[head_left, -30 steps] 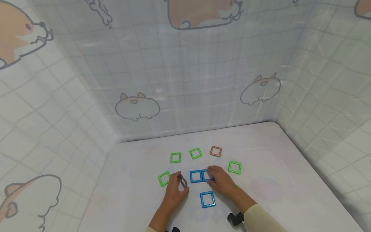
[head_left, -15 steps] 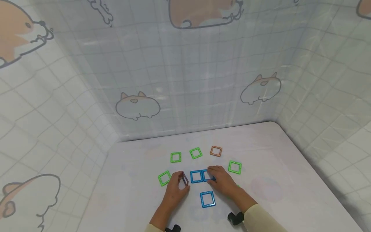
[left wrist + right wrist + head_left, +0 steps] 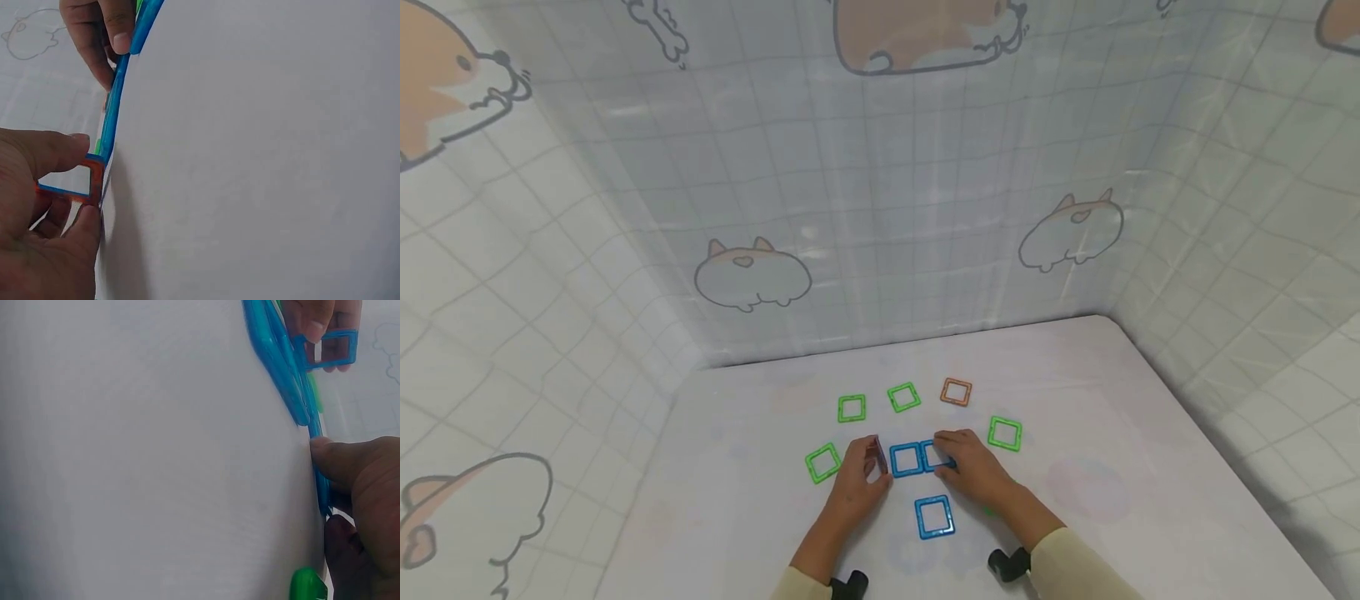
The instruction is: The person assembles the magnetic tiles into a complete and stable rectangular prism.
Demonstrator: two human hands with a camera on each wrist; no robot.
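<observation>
Two blue square frame tiles (image 3: 907,459) lie joined side by side on the white table (image 3: 737,500). My left hand (image 3: 871,467) pinches a small red-and-blue square tile (image 3: 876,456) and holds it upright against the left edge of that pair. The left wrist view shows this tile (image 3: 70,181) between thumb and fingers, its corner touching the blue tile's edge (image 3: 114,119). My right hand (image 3: 951,454) holds the right blue tile (image 3: 936,454); in the right wrist view, thumb and finger pinch its edge (image 3: 322,487).
A third blue tile (image 3: 934,517) lies near me between my wrists. Green tiles (image 3: 852,408), (image 3: 903,397), (image 3: 822,462), (image 3: 1004,433) and an orange tile (image 3: 956,392) ring the hands. Cartoon-printed sheet walls (image 3: 880,250) close the table at back and sides.
My left hand has moved the red-and-blue tile right and stood it more upright, up against the blue pair. The right hand has stayed on its blue tile.
</observation>
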